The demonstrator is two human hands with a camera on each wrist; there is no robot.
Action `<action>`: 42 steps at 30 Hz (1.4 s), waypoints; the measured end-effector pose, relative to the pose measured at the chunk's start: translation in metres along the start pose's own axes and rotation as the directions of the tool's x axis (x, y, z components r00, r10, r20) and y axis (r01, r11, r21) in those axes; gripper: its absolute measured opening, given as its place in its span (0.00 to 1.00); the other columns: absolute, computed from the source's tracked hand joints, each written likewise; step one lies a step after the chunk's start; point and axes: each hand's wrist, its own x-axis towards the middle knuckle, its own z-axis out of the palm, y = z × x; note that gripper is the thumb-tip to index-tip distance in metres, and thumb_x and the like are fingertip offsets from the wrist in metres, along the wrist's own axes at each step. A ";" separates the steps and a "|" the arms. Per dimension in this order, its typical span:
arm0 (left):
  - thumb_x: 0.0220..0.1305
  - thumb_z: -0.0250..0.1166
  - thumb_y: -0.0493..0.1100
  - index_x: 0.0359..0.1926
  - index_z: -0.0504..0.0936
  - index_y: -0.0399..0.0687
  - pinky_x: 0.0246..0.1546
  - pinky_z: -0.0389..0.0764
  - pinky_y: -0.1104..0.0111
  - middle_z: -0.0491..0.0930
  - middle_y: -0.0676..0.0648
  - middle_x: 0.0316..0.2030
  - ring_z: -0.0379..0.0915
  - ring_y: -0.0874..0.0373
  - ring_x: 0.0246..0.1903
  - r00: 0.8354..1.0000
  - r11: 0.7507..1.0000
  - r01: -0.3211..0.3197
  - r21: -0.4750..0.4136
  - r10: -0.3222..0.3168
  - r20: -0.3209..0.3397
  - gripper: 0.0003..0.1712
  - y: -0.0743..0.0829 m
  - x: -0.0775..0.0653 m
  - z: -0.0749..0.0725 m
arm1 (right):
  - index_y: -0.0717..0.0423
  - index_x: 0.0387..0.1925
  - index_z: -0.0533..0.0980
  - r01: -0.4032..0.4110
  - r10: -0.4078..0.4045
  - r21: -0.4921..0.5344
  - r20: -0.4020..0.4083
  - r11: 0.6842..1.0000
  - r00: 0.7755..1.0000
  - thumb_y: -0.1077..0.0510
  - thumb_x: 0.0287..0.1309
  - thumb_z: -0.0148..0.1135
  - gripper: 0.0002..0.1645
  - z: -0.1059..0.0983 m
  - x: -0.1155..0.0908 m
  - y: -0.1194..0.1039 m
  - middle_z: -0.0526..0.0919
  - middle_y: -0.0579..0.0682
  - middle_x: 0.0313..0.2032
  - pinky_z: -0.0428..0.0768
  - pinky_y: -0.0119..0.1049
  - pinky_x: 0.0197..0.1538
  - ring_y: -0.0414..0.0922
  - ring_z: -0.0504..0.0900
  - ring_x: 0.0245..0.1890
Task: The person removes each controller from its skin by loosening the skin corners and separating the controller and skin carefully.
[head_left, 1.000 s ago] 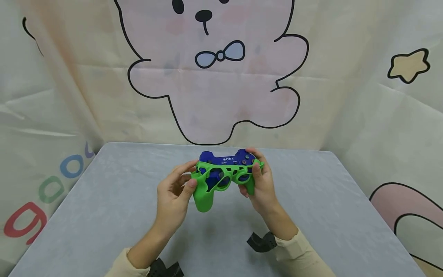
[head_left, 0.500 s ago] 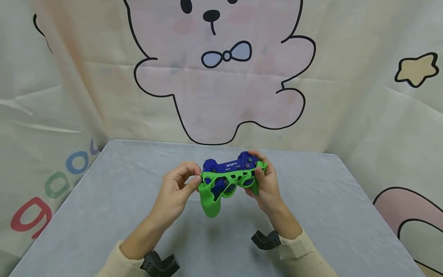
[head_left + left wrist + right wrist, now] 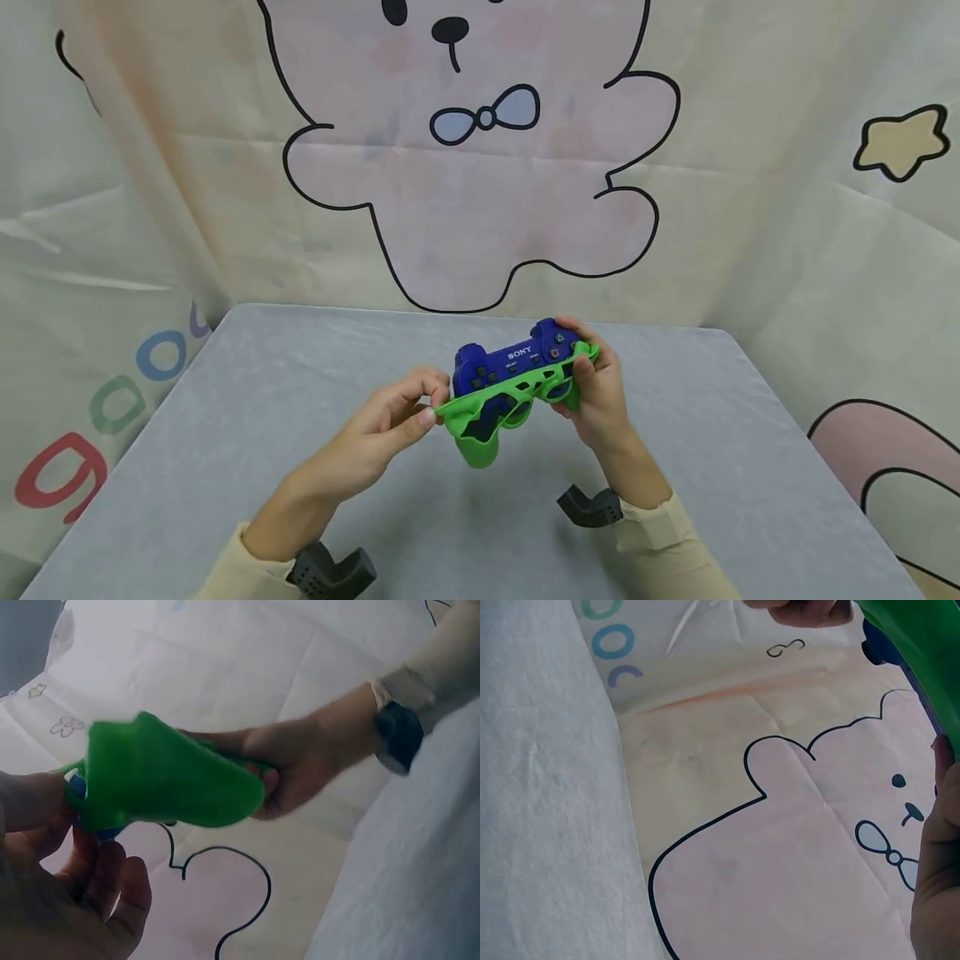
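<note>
A blue game controller (image 3: pixel 498 361) marked SONY is held above the table, tilted with its right side higher. Round its lower part lies a green silicone cover (image 3: pixel 477 451); the controller's top and left shoulder stand out of it. My left hand (image 3: pixel 375 433) pinches the cover's left edge between thumb and forefinger, pulling it out into a point. On the other side my right hand (image 3: pixel 602 396) grips controller and cover together, thumb on the front. In the left wrist view the cover's handle sleeve (image 3: pixel 169 776) hides most of the controller.
A table (image 3: pixel 247 433) with a pale grey-blue cloth lies beneath the hands. Behind it hangs a cloth backdrop (image 3: pixel 517 208) with a cartoon bear, and printed cloth walls stand on both sides. Dark wrist devices (image 3: pixel 333 573) sit at both cuffs.
Both hands and the controller have shifted right, and the controller has tilted more. My left hand has drawn the cover's left edge outward and down, baring more of the blue left side.
</note>
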 end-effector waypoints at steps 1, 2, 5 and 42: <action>0.79 0.48 0.35 0.43 0.67 0.35 0.50 0.73 0.67 0.66 0.47 0.46 0.65 0.57 0.50 1.000 1.000 -0.007 0.021 0.008 -0.011 0.05 -0.001 0.000 0.001 | 0.51 0.64 0.74 0.000 0.000 0.006 0.008 1.000 1.000 0.43 0.66 0.63 0.30 0.001 0.000 -0.001 0.86 0.44 0.43 0.56 0.32 0.11 0.33 0.79 0.21; 0.79 0.48 0.34 0.43 0.67 0.37 0.49 0.74 0.68 0.66 0.47 0.46 0.66 0.57 0.48 0.999 0.999 -0.014 0.044 0.015 -0.033 0.04 -0.003 0.001 0.003 | 0.51 0.65 0.74 -0.001 0.001 -0.001 0.011 1.000 1.000 0.43 0.66 0.62 0.30 0.002 0.000 -0.002 0.86 0.44 0.42 0.57 0.32 0.11 0.33 0.79 0.21; 0.78 0.50 0.34 0.45 0.70 0.38 0.47 0.76 0.69 0.68 0.48 0.45 0.69 0.59 0.45 0.983 0.991 -0.022 0.130 0.045 -0.178 0.03 -0.006 0.004 0.007 | 0.50 0.65 0.74 0.005 -0.006 -0.054 -0.021 0.999 1.000 0.43 0.66 0.62 0.30 0.009 -0.002 -0.004 0.85 0.44 0.41 0.61 0.31 0.11 0.34 0.79 0.20; 0.50 0.76 0.25 0.68 0.69 0.48 0.41 0.87 0.67 0.74 0.46 0.59 0.79 0.58 0.52 0.895 0.959 -0.032 0.282 0.153 -0.420 0.45 -0.016 0.002 0.002 | 0.46 0.59 0.73 -0.051 0.118 -0.434 0.130 0.900 0.984 0.68 0.74 0.50 0.19 0.036 -0.006 -0.015 0.78 0.42 0.52 0.82 0.30 0.50 0.39 0.80 0.48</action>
